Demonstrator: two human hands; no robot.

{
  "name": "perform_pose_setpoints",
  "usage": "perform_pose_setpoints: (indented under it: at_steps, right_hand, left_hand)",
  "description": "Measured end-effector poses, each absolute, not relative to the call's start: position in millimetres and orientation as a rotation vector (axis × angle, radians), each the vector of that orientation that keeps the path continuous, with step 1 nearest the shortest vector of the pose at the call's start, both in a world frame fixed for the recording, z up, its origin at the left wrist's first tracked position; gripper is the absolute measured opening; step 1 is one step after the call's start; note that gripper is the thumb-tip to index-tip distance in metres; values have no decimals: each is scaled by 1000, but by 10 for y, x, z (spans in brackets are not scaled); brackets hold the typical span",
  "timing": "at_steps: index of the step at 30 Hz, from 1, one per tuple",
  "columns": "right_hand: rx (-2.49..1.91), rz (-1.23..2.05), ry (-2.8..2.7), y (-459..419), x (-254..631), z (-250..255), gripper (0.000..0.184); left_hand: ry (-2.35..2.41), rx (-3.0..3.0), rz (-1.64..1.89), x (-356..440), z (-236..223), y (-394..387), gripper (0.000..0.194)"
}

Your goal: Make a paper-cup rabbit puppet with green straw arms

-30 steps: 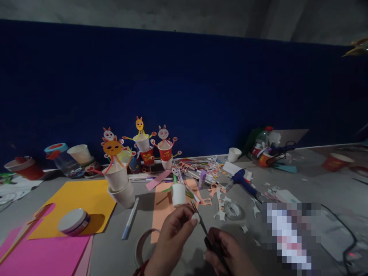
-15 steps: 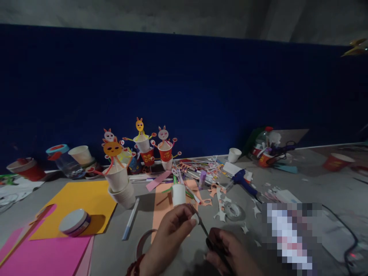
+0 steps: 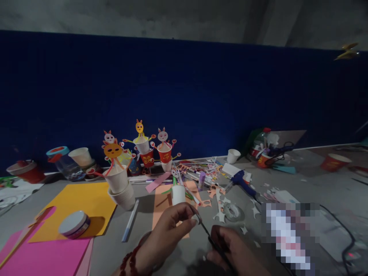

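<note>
Between the thumb and fingers of my left hand [image 3: 175, 228] is a small piece of white paper [image 3: 196, 219]. My right hand [image 3: 230, 247] grips a pair of scissors [image 3: 211, 238], whose blades meet the paper's edge right beside my left fingertips. Part of the scissors' handle is hidden by my right fingers. Just beyond my left hand a white paper cup [image 3: 178, 194] stands on an orange sheet [image 3: 159, 212], with green strips at its top. White paper offcuts [image 3: 220, 207] and a roll of clear tape [image 3: 233, 211] lie to the right.
Paper-cup figures with animal faces [image 3: 115, 174] stand at the back left. Yellow paper [image 3: 77, 195] carries a round lidded jar [image 3: 74, 224], and a marker [image 3: 130, 220] lies nearby. A blue glue gun [image 3: 243, 182] and a purple glue stick [image 3: 202, 180] are toward the right.
The scissor blades look closer together at the paper than before. My left forearm has shifted, with more of the red bead bracelet showing. The view has tilted slightly.
</note>
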State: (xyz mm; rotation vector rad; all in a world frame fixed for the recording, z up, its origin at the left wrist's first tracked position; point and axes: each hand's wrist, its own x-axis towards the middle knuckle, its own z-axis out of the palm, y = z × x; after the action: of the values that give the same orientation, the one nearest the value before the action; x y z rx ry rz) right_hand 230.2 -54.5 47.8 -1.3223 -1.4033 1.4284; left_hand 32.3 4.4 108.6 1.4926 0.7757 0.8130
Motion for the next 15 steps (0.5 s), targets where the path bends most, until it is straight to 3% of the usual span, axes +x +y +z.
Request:
perform_pose_setpoints:
  at_steps: [8,13,15]
  right_hand:
    - [-1377,1315,-1434,-508,2286,430,33]
    - [-1248,1439,-1233,-548,2285,409,27]
    - [-1188,1443,-1118,-557,2293,408,34]
  left_hand:
    - [748,1501,829,320,1094,43,20]
    - [698,1463,856,346,1044,68,18]
    - [701,1469,897,354,1022,72,17]
